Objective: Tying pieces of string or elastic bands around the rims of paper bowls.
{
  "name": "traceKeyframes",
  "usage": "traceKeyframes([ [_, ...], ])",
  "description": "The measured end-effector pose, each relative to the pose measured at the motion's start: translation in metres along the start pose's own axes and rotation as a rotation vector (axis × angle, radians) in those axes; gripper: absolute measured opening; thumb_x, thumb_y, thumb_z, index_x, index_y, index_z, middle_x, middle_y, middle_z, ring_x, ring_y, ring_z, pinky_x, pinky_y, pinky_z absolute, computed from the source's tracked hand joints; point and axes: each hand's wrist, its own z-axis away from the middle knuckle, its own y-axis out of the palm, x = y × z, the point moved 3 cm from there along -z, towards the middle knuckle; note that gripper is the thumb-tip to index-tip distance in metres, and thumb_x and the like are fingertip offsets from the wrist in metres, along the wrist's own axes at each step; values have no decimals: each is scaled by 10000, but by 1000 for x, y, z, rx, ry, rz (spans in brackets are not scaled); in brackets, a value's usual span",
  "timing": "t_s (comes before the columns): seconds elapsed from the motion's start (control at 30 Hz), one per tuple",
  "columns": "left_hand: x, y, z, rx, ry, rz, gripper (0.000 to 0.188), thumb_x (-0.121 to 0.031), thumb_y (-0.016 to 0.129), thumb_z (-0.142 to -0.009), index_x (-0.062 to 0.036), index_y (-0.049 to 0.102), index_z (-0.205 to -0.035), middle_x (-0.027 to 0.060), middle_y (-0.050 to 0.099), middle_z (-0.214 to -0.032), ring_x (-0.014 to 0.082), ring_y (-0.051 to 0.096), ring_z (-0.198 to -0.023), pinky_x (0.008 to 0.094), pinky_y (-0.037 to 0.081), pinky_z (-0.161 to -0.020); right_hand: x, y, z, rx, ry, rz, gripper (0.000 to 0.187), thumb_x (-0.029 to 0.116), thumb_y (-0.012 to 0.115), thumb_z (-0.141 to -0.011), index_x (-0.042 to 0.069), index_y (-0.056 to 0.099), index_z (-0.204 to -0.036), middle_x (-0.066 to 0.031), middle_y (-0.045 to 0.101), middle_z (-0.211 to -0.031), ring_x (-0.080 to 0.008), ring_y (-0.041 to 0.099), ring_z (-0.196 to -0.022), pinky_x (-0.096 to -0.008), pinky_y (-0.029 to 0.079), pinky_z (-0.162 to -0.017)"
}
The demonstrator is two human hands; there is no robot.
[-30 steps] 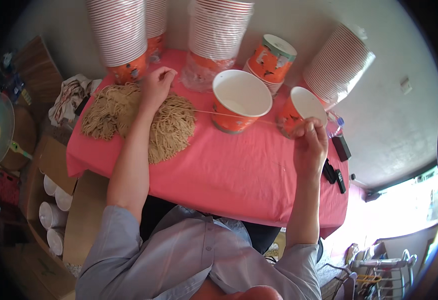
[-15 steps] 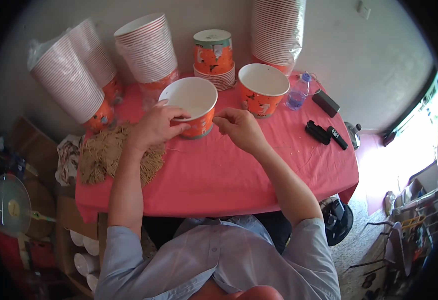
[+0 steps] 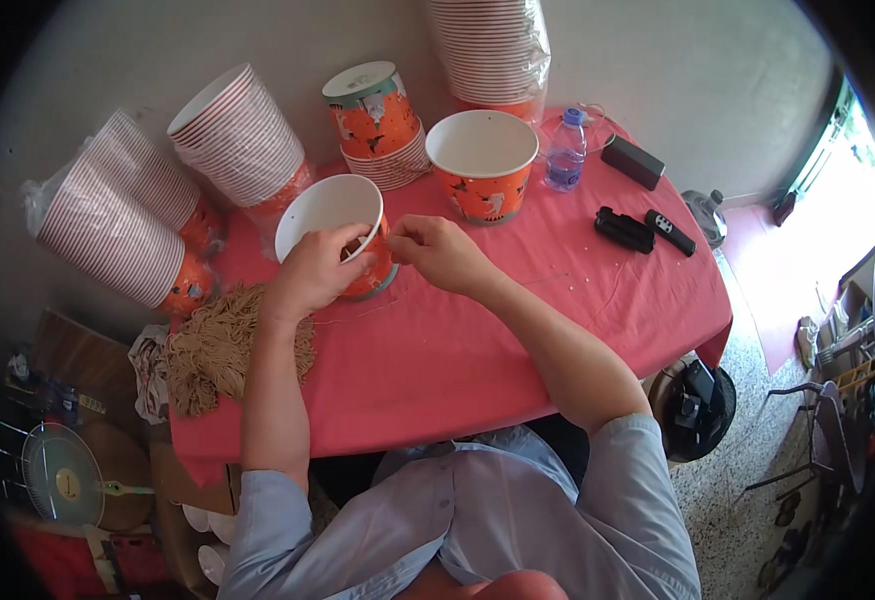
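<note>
An orange paper bucket (image 3: 320,208) with a white inside stands on the table in front of me. My left hand (image 3: 315,272) grips its near rim, fingers reaching inside and thumb outside. Close against the bucket's right side, my right hand (image 3: 440,255) is closed in a pinch. What sits between its fingertips is too small to make out. A thin cord lies on the cloth below the bucket. Beside my left forearm rests a bundle of tan cords (image 3: 220,350). Another orange bucket (image 3: 485,195) stands upright farther right.
Wrapped stacks of buckets (image 3: 118,235) line the table's far left, and a tall stack (image 3: 493,50) stands behind. A water bottle (image 3: 566,155), a black box (image 3: 633,162) and a black case (image 3: 625,230) are at the right. Pink cloth (image 3: 438,375) covers the table.
The whole view has shifted and tilted. My left fingers now reach deeper over the rim into the bucket. My right hand keeps its pinch beside the bucket.
</note>
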Motion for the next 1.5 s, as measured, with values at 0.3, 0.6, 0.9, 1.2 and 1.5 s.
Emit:
traceKeyframes([
  [0.3, 3, 3, 2, 1, -20, 23, 426, -181, 739, -961, -12, 666, -1345, 224, 776, -1048, 318, 774, -945, 407, 575, -844, -4, 7, -3, 38, 12, -56, 230, 194, 635, -1049, -24, 691, -1002, -60, 720, -874, -114, 653, -828, -324, 539, -779],
  [0.6, 2, 4, 2, 4, -21, 13, 418, -189, 721, -964, -27, 674, -1346, 211, 777, -1051, 307, 774, -941, 401, 576, -857, -1, 10, -3, -49, -39, -35, 270, 239, 647, -1000, -13, 738, -1035, -161, 735, -821, -226, 699, -712, -393, 538, -685],
  [0.9, -1, 5, 2, 28, -28, 36, 467, -94, 745, -960, -12, 640, -1407, 133, 749, -978, 160, 704, -875, 333, 563, -813, -5, 9, -7, -36, -17, -29, 263, 226, 645, -973, -12, 752, -1008, -167, 720, -779, -239, 685, -667, -406, 534, -659],
  [1.2, 1, -2, 8, 32, 136, 90, 314, -147, 580, -1036, 40, 701, -1257, 234, 770, -1057, 327, 757, -986, 405, 565, -893, -8, 8, -8, 70, 62, -265, 275, 211, 671, -971, -48, 761, -974, -102, 762, -832, -147, 696, -765, -352, 556, -734],
  [1.5, -9, -4, -6, 177, 129, 61, 223, -116, 597, -1022, 11, 734, -1143, 201, 770, -1001, 324, 754, -930, 404, 563, -833, -4, -1, -3, 213, 177, -324, 213, 196, 679, -1002, 6, 756, -945, -50, 739, -831, -120, 688, -798, -312, 541, -774],
])
